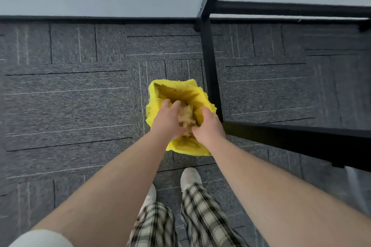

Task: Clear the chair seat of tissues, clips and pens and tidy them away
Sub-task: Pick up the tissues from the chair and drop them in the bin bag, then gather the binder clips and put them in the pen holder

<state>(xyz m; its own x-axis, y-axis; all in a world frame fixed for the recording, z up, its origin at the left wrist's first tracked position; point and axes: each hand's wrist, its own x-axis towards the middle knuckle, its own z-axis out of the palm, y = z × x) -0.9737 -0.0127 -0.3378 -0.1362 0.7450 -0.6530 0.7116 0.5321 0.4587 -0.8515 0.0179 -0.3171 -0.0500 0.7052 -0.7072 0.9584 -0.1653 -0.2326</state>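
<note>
A bin lined with a yellow bag (176,91) stands on the carpet right in front of my feet. Both hands are over its mouth. My left hand (168,119) and my right hand (208,126) press together around a crumpled wad of tissues (186,116), which shows between the palms, blurred. The chair, clips and pens are out of view.
A black metal table frame (209,62) stands just right of the bin, its lower bar (291,134) running to the right. A grey wall with dark skirting (96,19) lies ahead. Grey carpet tiles (66,102) stretch to the left. My shoes (189,178) are below the bin.
</note>
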